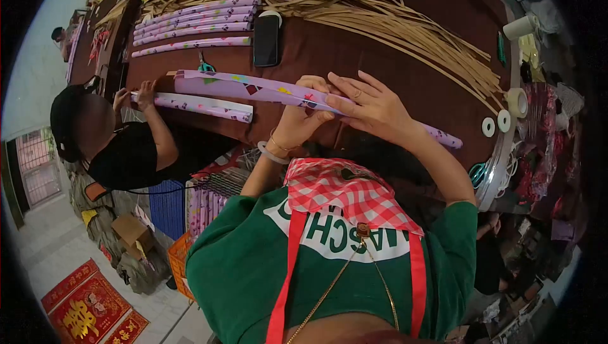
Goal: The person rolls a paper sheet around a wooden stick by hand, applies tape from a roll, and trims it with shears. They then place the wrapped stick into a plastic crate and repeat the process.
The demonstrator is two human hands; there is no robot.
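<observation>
A long purple patterned paper roll [266, 90] lies across the front of the brown table, loose-edged and wider at its left end. My left hand [303, 119] grips its middle from the near side, thumb and fingers pinched around it. Just to the right, my right hand [377, 106] holds the same roll between its fingertips and the underside, with two fingers raised. The roll's narrow right end [446, 137] sticks out beyond my right forearm.
A co-worker [136, 147] at the left holds another purple roll [202, 106]. Behind are finished purple tubes [196, 26], a phone [266, 40], teal scissors [204, 64] and brown strips [405, 24]. Tape rolls [516, 102] sit at the right edge.
</observation>
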